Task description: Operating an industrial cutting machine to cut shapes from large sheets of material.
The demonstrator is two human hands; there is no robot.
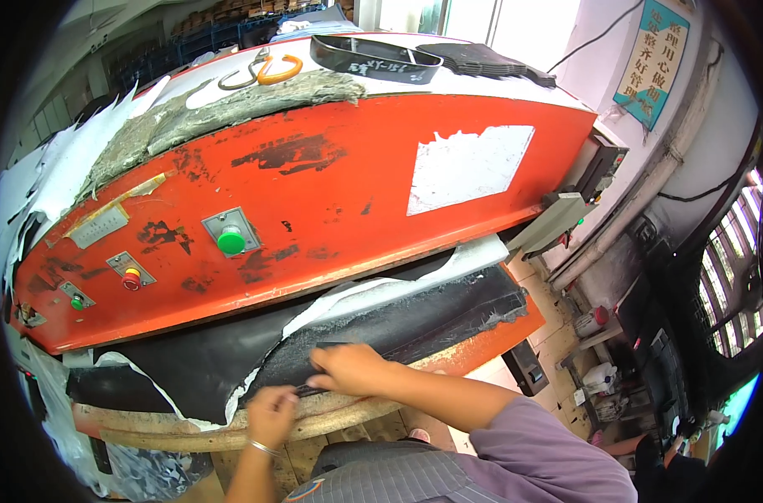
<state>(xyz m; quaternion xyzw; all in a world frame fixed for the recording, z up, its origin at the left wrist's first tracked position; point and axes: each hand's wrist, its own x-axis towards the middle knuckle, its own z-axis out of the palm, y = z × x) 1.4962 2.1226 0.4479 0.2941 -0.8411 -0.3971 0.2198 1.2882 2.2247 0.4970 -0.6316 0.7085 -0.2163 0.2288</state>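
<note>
Black sheet material [381, 323] with a rough, fuzzy surface lies over the press bed, next to a smoother black sheet [188, 360] on the left. A white torn edge [331, 295] runs between them. My right hand [352, 369] is closed at the near edge of the rough sheet, its fingers bent over it. Just left of it and nearer to me, my left hand [272, 415] is closed too, at the same edge. A short dark strip shows between the hands. What lies under the fingers is partly hidden.
The red machine body [339, 201] rises beyond the sheets, with a green button [230, 241] and a red knob [131, 280]. On its top sit a black cutting die [377, 60], orange-handled scissors [279, 70] and stacked black pieces [486, 60]. The worn bed edge [172, 436] is near me.
</note>
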